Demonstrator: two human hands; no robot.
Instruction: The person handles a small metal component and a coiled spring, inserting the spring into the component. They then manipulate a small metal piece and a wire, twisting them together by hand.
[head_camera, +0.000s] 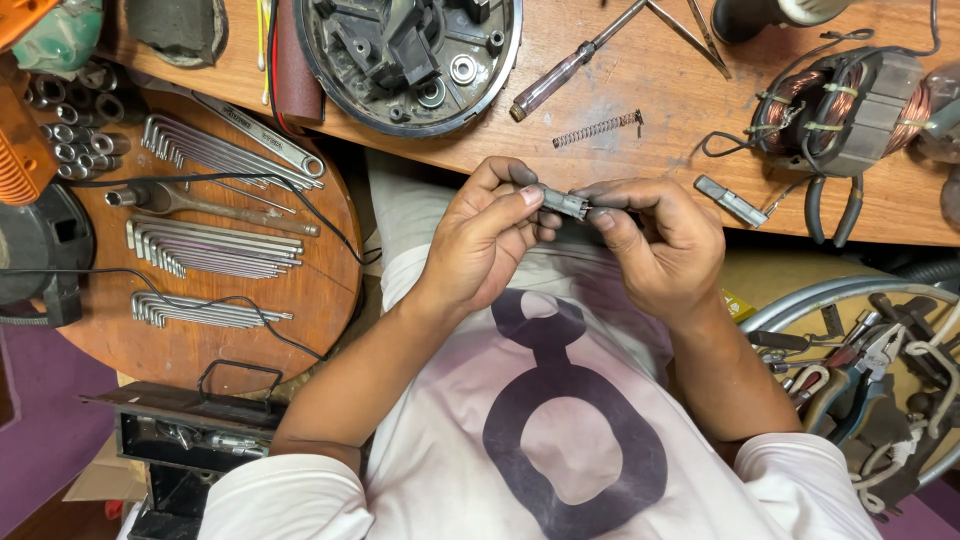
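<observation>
Both hands pinch one small grey part, just off the counter's near edge.
Left hand (490, 235) and right hand (655, 240) grip opposite ends of the part (566, 203) with fingertips, over the lap. On the counter (660, 110) past them: spring (597, 128), screwdriver (575, 62), copper-wound stator (845, 110); grey clip (732, 201) at the near edge.
</observation>
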